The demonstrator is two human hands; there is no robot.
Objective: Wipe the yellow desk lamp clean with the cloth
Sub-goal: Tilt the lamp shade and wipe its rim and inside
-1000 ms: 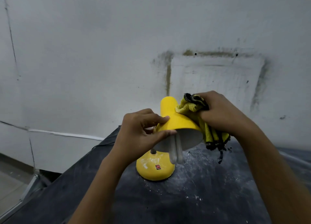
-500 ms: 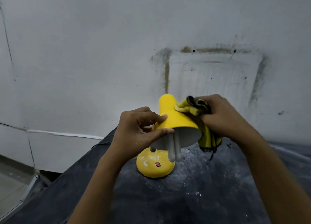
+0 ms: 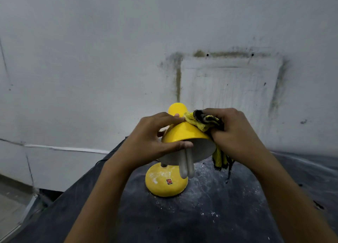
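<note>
Left grip (image 3: pixel 146 144), fingers and thumb curled round the shade rim of the yellow desk lamp (image 3: pixel 182 133); right grip (image 3: pixel 236 133) clutching the cloth (image 3: pixel 203 121) against the shade's upper side. Lamp base stands on the dusty dark worktop (image 3: pixel 219 215).

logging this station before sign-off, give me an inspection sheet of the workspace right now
surface: dark tabletop, dusted with white specks around the lamp.
job's things: yellow desk lamp stands on its base, which has white smears; shade tilted, bulb showing; yellow-and-black cloth pressed on the shade's right side.
clutter: nothing seen beyond the specks.
grippers: left hand grips the shade's rim; right hand holds the cloth.
cables: thin dark line at the table's left edge, possibly a cord; cannot tell.
surroundings: stained white wall; floor at lower left.
</note>
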